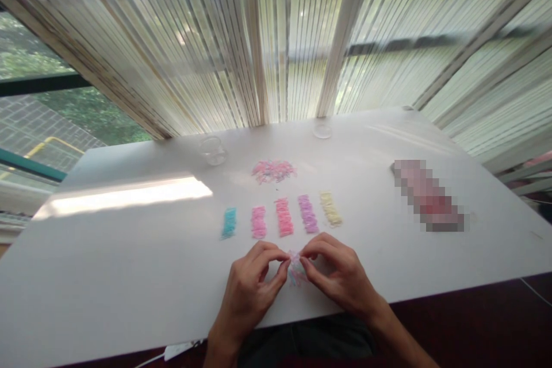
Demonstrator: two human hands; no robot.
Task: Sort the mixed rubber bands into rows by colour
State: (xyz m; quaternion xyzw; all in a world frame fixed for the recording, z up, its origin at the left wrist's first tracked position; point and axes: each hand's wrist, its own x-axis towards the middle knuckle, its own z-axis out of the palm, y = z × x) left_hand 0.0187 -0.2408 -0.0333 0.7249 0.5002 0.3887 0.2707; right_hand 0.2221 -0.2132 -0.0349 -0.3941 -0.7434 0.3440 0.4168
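My left hand (254,279) and my right hand (338,267) meet over a small mixed pile of thin coloured pieces (295,277) near the table's front edge. Thumb and forefinger of each are pinched; anything between them is too small to name. Just beyond lie separate stacks of similar pieces: blue (229,222), pink (259,222), coral (284,217), purple (307,214) and yellow (330,209). Behind these is a larger mixed heap (274,171), mostly pink.
On the white table (129,264), a clear round container (213,150) stands at the back left and a clear round lid or dish (322,131) at the back. A blurred-out flat object (429,198) lies on the right. Striped curtains (293,40) hang behind.
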